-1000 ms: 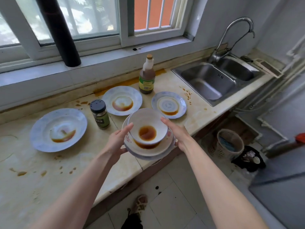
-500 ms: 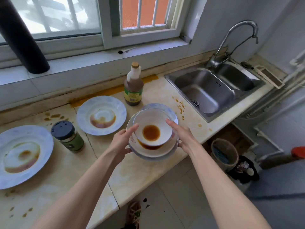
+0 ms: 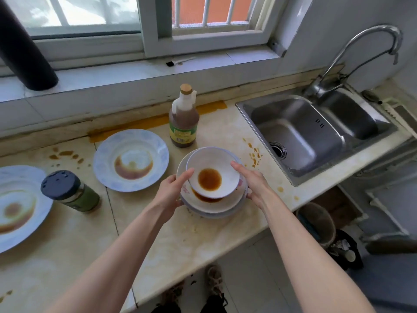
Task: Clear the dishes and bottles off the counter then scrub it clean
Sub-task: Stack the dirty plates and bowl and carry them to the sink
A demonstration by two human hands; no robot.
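Daylight from the window [image 3: 90, 16] lights the scene brightly and evenly, and its panes wash out to near white. Shadows are soft: the jar [image 3: 67, 190] throws a faint one on the table [image 3: 67, 256]. The sink [image 3: 304, 132] and tap [image 3: 370, 37] carry pale glare. The wide lens bows the sill [image 3: 135, 73] and the table edge and stretches the forearms. The left hand [image 3: 171, 193], right hand [image 3: 255, 188] and the stack [image 3: 212, 161] they grip look sharpest. The corners are soft and smeared.

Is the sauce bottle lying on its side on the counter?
No, the sauce bottle stands upright on the counter, just behind the stack of dishes.
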